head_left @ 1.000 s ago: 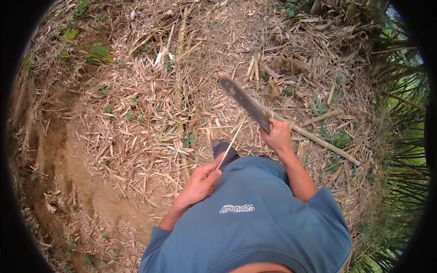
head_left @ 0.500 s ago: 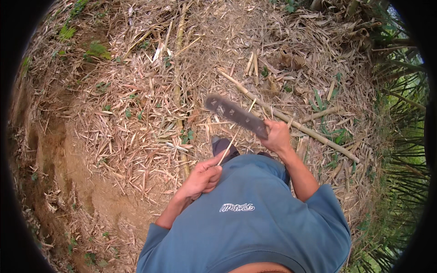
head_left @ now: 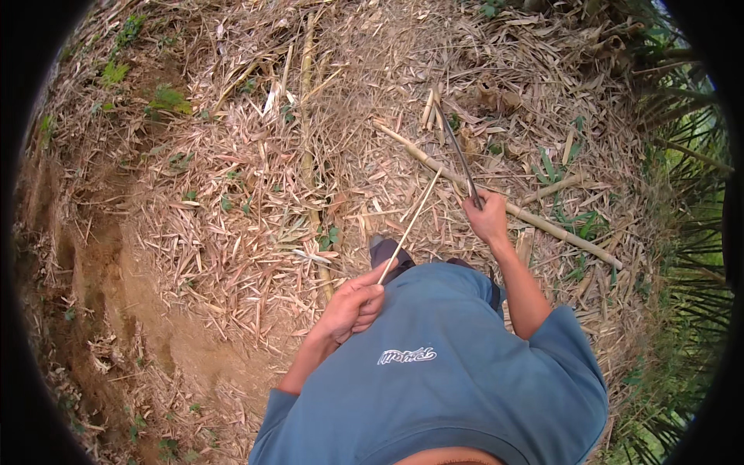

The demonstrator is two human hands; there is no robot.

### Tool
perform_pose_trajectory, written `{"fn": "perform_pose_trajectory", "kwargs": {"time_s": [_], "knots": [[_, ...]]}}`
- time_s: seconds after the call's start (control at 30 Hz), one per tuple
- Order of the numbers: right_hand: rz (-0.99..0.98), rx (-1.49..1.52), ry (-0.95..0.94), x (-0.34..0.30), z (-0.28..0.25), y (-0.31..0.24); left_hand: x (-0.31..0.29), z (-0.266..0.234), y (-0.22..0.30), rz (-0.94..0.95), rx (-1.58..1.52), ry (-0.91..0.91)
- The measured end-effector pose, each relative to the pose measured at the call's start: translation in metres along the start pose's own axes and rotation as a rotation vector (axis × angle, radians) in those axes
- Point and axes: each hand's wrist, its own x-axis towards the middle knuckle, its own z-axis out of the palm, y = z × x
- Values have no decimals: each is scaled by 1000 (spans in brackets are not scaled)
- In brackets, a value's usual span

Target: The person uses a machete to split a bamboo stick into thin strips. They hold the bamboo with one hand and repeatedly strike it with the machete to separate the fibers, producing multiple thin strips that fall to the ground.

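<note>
Close to my body on the left, my left hand (head_left: pixel 354 304) is closed round the near end of a thin, pale bamboo stick (head_left: pixel 412 223). The stick slants up and away to the right. My right hand (head_left: pixel 487 216) grips the lower end of a machete (head_left: pixel 458 149), its handle mostly hidden in my fingers. The blade is turned nearly edge-on, so it looks like a narrow dark line pointing away from me. Blade and stick are apart, with the blade to the right of the stick's far tip.
A bamboo pole (head_left: pixel 539 222) lies slantwise on the leaf-strewn ground beyond my right hand. Several short split pieces (head_left: pixel 428 110) lie beyond it. A longer pole (head_left: pixel 307 101) runs away from me at left. Bare earth (head_left: pixel 132 291) slopes at far left; green plants (head_left: pixel 690 310) edge the right.
The machete has swung from lying across the stick, broad side showing, to the right and away, now edge-on. My right hand has moved slightly right; my left still holds the stick.
</note>
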Motion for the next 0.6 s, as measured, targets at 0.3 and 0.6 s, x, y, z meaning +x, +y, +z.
{"fn": "perform_pose_trajectory", "kwargs": {"time_s": [0.3,0.6], "knots": [[-573,-333,-130,-51,4,-65,11,4,-4,52,170,135],[-185,-302,-218,-33,-19,-55,3,1,-19,177,374,195]]}}
